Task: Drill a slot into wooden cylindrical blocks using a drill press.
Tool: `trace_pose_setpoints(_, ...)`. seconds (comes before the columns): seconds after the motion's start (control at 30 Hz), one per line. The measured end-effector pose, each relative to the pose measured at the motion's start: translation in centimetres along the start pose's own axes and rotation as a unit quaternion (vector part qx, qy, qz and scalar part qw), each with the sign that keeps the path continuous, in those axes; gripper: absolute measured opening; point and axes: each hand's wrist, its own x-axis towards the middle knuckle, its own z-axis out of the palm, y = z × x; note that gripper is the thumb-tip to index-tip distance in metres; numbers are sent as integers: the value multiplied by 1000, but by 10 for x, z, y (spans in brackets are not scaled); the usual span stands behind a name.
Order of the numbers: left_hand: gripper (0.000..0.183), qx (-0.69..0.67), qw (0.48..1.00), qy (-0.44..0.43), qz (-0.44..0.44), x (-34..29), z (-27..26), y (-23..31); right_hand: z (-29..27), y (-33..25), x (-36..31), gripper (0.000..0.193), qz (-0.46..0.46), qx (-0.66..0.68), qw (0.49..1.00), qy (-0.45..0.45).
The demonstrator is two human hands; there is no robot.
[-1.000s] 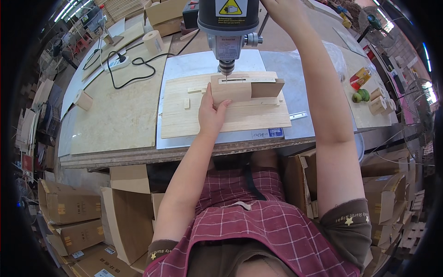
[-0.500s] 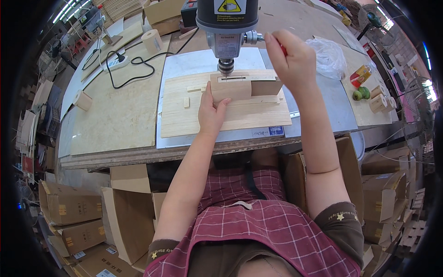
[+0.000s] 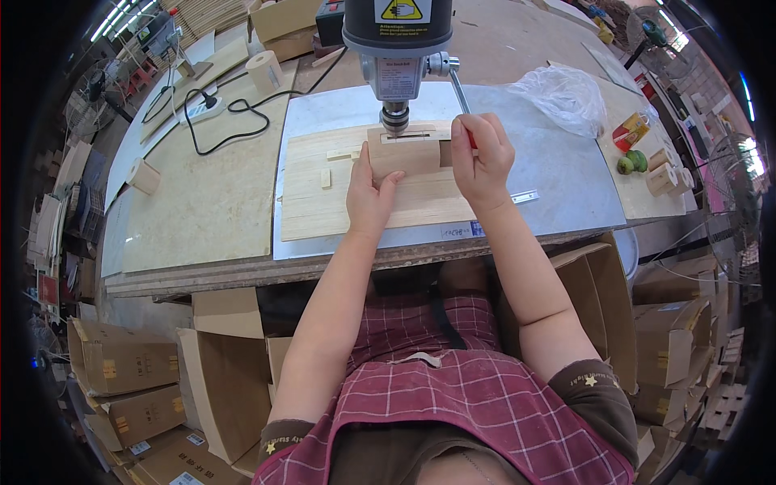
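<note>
A bench drill press [image 3: 396, 73] stands in front of me, its chuck [image 3: 394, 117] above a light wooden box [image 3: 414, 158] with a narrow slot along its upper side. My left hand [image 3: 372, 196] holds the box's left end, thumb on the near face and fingers along the side. My right hand [image 3: 483, 153] is closed round the red-ended feed lever [image 3: 459, 93] of the press, in front of the box's right part, which it partly hides. Beneath the box lies a pale wooden board [image 3: 323, 214] with small wooden strips [image 3: 326, 179] on it.
A crumpled clear plastic bag [image 3: 562, 101], green fruit [image 3: 632, 163] and wooden cylinders [image 3: 664, 179] lie to the right. On the left are a power strip [image 3: 202, 109] with a black cable and another cylinder [image 3: 145, 175]. Cardboard boxes [image 3: 129, 356] stand below the table edge.
My right hand has pulled the feed lever down and toward me, from beside the press head to in front of the box. The left hand and the box have stayed put.
</note>
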Motion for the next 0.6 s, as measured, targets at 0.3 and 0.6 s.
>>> trace_pose_setpoints(0.3, 73, -12, 1000, -6, 0, 0, 2, -2, 18, 25, -27, 7, -31, 12, 999, 36)
trace_pose_setpoints(0.6, 72, 8, 1000, -1, 4, -1, 0, -1, -4, 9, 5, 8, -43, -24, 999, -16)
